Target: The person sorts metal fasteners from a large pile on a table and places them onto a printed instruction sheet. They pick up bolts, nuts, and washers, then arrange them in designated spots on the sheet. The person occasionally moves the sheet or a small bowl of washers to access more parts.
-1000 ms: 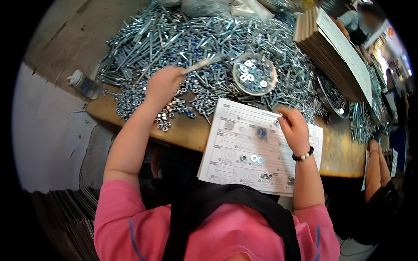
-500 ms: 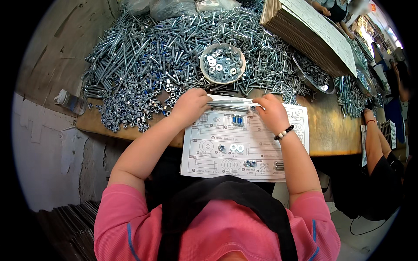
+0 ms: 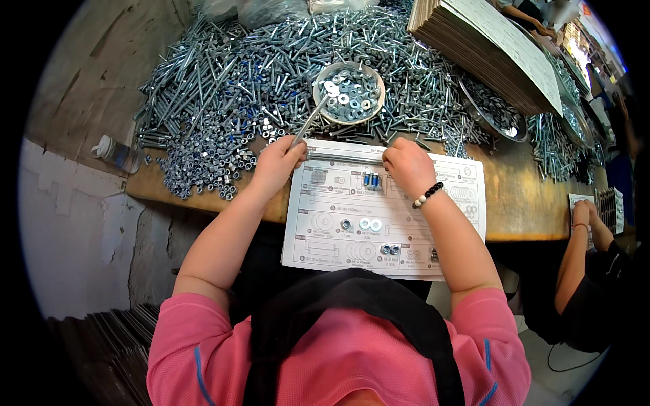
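Note:
My left hand (image 3: 279,162) grips one end of a long bolt (image 3: 311,123), which slants up and right over the rim of the washer bowl. Across the top of a printed parts sheet (image 3: 318,196) lies another long bolt (image 3: 345,159). My right hand (image 3: 411,169), wearing a beaded bracelet, has its fingers closed on that bolt's right end. Lower on the sheet sit small blue-banded bolts (image 3: 371,180), a single nut (image 3: 346,224), two flat washers (image 3: 370,224) and a pair of nuts (image 3: 389,250). My right forearm partly covers further small parts near the sheet's right edge.
Behind the sheet stands a round bowl of washers (image 3: 349,95) amid heaped bolts (image 3: 237,74). Loose nuts (image 3: 203,166) spread at the left, near a clear bottle (image 3: 116,154). A stack of printed cards (image 3: 487,57) leans over a metal bowl (image 3: 494,111). A co-worker's arm (image 3: 575,247) is at the right.
My left hand has shifted left and lifted one long bolt, tilting its far end up toward the washer bowl. My right hand has moved slightly left and lower; the nut beside it is now hidden.

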`<state>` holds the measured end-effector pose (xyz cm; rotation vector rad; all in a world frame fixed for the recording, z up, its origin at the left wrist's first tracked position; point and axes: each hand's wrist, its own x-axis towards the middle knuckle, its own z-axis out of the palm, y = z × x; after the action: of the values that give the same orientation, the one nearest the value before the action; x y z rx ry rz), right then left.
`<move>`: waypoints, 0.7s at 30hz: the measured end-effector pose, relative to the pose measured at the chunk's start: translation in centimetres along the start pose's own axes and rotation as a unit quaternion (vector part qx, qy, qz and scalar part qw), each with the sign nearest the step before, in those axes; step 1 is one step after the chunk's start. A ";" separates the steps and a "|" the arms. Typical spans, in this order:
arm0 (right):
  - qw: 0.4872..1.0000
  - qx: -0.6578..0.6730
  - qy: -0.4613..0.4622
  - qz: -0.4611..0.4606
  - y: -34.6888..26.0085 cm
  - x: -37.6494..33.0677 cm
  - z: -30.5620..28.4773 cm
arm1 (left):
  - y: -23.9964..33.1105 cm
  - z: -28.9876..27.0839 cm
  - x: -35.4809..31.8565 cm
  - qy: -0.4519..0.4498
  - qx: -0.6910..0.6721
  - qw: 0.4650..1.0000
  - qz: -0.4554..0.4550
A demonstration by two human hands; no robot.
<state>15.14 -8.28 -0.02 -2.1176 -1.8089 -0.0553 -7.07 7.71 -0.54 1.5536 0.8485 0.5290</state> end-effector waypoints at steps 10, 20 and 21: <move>0.983 0.147 0.104 -0.047 -1.8 -2.9 -6.8 | 5.9 5.1 -4.2 -0.079 0.372 0.888 0.259; 0.996 0.068 -0.038 0.052 3.3 -14.1 -8.3 | 4.1 11.9 -6.6 -0.243 0.397 0.834 0.297; 0.996 0.058 -0.033 0.063 3.3 -14.7 -8.0 | 4.2 12.4 -6.7 -0.260 0.406 0.828 0.287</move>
<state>17.17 -24.96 2.91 -2.1689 -1.6659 0.1500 -1.13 -5.38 2.34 2.6192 0.1271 0.1057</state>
